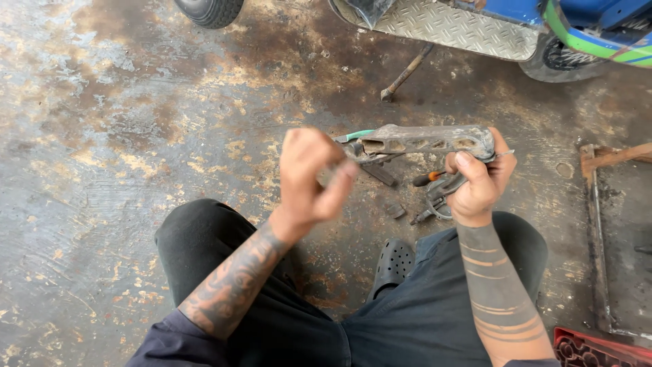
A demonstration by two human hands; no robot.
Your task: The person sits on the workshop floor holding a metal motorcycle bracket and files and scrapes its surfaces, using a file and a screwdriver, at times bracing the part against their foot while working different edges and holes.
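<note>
Head view, middle of the frame: the right hand (479, 182) is clamped round one end of a grimy cast-metal arm (424, 140), thumb over the top — a grip that keeps the part level for work at its other end. That long, pale grey piece has oval slots and a caked, rough surface. The left hand (314, 178) is clenched, blurred, at the near end beside a green-handled tool (356, 135); what it pinches I cannot tell. Below lie an orange-tipped screwdriver (428, 179) and loose bits on the stained, flaking concrete floor (115, 136). A black perforated clog (392, 266) sits between the knees — a scooter's chequer-plate footboard (455, 26) crosses the upper right.
</note>
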